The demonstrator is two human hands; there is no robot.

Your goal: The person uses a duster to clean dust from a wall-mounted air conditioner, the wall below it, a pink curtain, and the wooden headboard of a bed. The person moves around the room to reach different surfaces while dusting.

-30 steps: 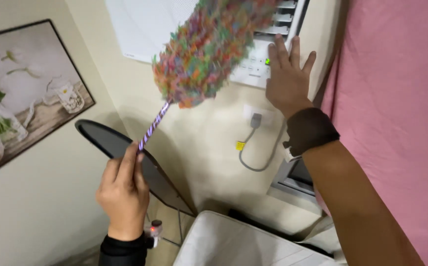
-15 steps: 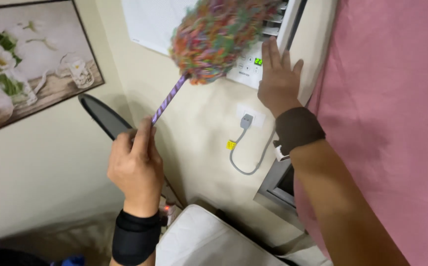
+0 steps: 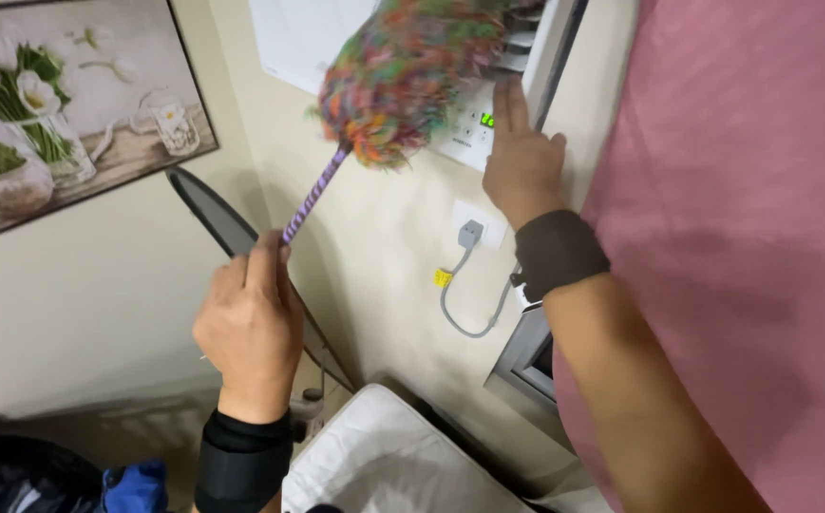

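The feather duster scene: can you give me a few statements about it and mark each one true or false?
1. The left hand holds the duster by its purple striped handle. True.
2. The right hand rests in the person's lap. False: it lies flat on the white air conditioner.
3. The duster's head is plain white. False: it is multicoloured.
4. A framed flower picture hangs on the wall at left. True.
5. A pink curtain hangs at right. True.

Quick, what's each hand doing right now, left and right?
Left hand: closed around the feather duster handle.
Right hand: open, holding nothing, pressed flat on the air conditioner.
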